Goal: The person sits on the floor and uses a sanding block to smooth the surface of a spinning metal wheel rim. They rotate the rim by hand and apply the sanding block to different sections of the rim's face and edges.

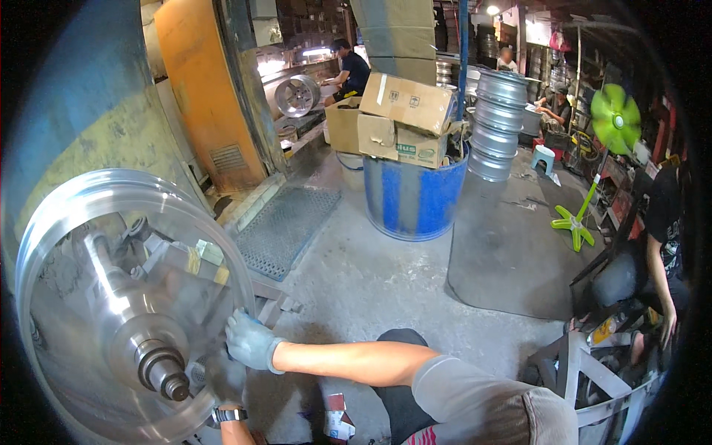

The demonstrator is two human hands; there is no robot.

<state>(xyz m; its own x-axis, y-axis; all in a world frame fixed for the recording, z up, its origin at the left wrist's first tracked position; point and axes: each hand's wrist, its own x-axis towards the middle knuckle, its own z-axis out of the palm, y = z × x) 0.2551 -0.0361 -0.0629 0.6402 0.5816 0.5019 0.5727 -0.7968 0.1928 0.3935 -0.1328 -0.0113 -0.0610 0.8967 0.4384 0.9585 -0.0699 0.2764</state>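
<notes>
A large silvery wheel rim (pixel 111 183) is mounted on a spindle (pixel 160 368) at the left; its inner face is smeared, as if turning. Against the rim's right-hand edge rests my right hand (pixel 252 343) in a pale grey glove, its fingers bent over the lip. Whether anything thin lies under those fingers is hidden. Just below, my left hand (pixel 226 377), in a darker-looking glove with a watch at the wrist, reaches up beside the rim's lower right part. Its fingers are blurred and partly covered by the wheel.
Beyond are a black mat (pixel 285 226) and a blue drum (pixel 415 200) topped with cardboard boxes (pixel 408 100). Stacked rims (pixel 497 126) and a green fan (pixel 615 120) stand farther right. A co-worker's arm (pixel 658 282) hangs by a metal frame (pixel 593 378). Other people sit at the back.
</notes>
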